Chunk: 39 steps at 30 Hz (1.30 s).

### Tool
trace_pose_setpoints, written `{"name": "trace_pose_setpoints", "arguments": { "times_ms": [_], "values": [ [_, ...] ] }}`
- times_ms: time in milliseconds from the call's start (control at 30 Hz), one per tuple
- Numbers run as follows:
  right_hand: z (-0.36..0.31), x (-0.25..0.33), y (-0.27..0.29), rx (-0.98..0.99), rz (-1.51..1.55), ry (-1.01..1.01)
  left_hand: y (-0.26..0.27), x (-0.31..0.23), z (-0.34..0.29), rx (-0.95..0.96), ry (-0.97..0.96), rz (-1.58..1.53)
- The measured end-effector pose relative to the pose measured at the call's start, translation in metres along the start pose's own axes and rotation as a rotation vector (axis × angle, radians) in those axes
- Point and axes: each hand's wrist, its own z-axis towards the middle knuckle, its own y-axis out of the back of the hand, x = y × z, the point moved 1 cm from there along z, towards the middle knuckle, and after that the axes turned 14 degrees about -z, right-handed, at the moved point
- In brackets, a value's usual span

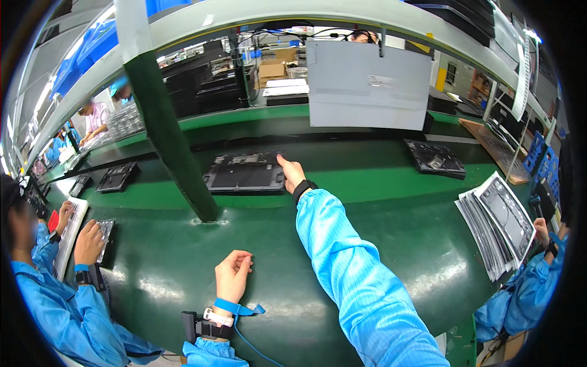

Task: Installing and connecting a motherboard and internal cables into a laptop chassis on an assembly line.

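My right hand (292,173) reaches far forward and grips the right edge of a flat black electronics housing (247,174), thumb on top and fingers hidden under the edge. The housing is open upward, with a strip of circuitry along its far side, and lies on the green conveyor line behind the post. Close to me, my left hand (232,273) is held over the green worktop (293,244) with its fingers loosely curled in and nothing visible in them. A blue strap (235,306) with a thin cord goes round the left wrist.
A green post (171,134) rises at the worktop's far edge. Similar black housings lie on the line, one at the right (435,159), another at the left (117,177). A grey panel (369,85) hangs ahead. Co-workers sit either side; a sheet stack (489,223) is at right.
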Motion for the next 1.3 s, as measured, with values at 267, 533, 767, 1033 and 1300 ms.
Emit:
{"name": "trace_pose_setpoints", "arguments": {
  "times_ms": [267, 533, 767, 1033, 1300],
  "values": [
    [-0.042, 0.086, 0.162, -0.578, -1.465, 0.475, 0.010, 0.004, 0.000, -0.015, -0.001, -0.020],
    [-0.063, 0.110, 0.384, -0.638, -2.549, 0.378, 0.006, 0.000, 0.002, -0.025, 0.013, 0.050],
    [-0.038, 0.113, 0.393, -0.314, -2.513, 0.245, 0.008, 0.000, -0.004, -0.019, 0.027, 0.036],
    [-0.065, 0.141, 0.376, -0.157, -2.608, 0.532, 0.005, 0.000, -0.004, -0.022, 0.075, 0.028],
    [-0.150, 0.173, 0.249, 0.192, -2.447, 0.937, 0.010, 0.005, -0.003, -0.015, 0.000, -0.174]
  ]
}}
